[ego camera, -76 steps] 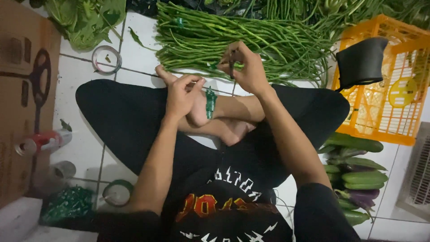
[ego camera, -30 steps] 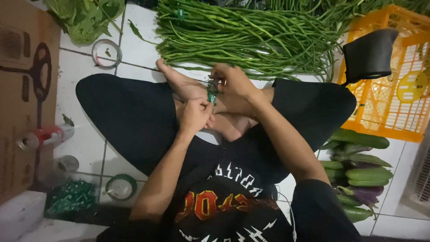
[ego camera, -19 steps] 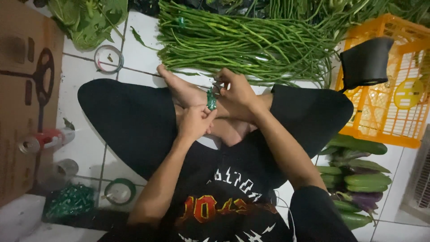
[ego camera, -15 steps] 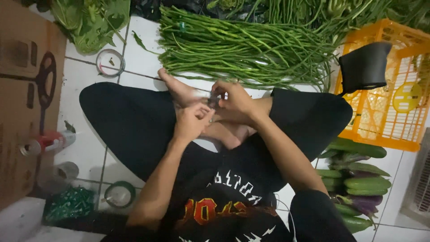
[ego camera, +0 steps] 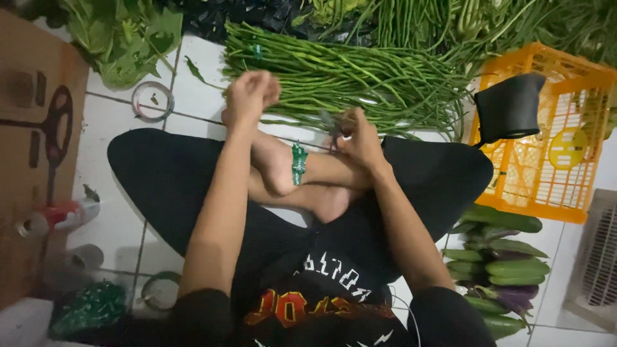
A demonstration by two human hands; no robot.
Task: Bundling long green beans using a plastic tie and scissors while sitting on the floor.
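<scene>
Left hand: our fingers clenched, raised over the long beans, upper centre
Right hand: fingers grasping small scissors

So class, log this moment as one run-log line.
left hand: raised over long beans | right hand: at ankle | green band: on ankle

From my feed, the white tiled floor carries a big heap of long green beans and an orange plastic crate. Green cucumbers, a flat brown cardboard sheet and a clear tape roll lie on it too.
</scene>
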